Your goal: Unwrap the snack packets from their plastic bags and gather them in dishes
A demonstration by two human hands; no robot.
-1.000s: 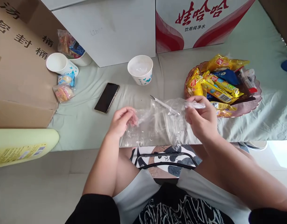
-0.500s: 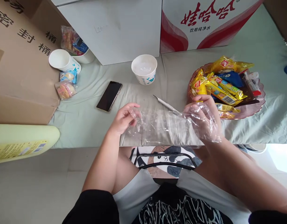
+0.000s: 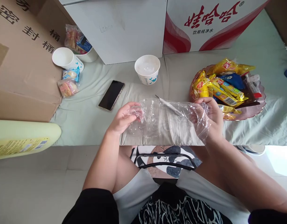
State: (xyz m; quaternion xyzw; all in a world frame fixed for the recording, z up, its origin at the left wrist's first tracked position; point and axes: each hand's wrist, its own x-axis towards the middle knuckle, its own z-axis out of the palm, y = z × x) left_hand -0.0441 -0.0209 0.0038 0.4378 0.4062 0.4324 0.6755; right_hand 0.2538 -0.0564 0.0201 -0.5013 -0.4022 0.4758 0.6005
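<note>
A crumpled clear plastic sheet (image 3: 160, 119) is stretched between my two hands just above the near edge of the cloth-covered surface (image 3: 92, 121). My left hand (image 3: 124, 116) pinches its left end with closed fingers. My right hand (image 3: 207, 116) grips the right end, and the film is draped over its fingers. A thin metal tool (image 3: 169, 105) lies on the cloth behind the plastic, seen through it.
A white paper bowl (image 3: 147, 69) and a black phone (image 3: 111, 95) lie beyond my hands. A pink dish (image 3: 252, 110) heaped with snack packets sits at right. At left are another cup (image 3: 65, 59), small snack packets (image 3: 68, 87), and cardboard boxes (image 3: 19, 62).
My hands have drawn the plastic sheet up and taut. The film came to wrap over my right hand's fingers. The view has shifted slightly, so everything sits a little further right.
</note>
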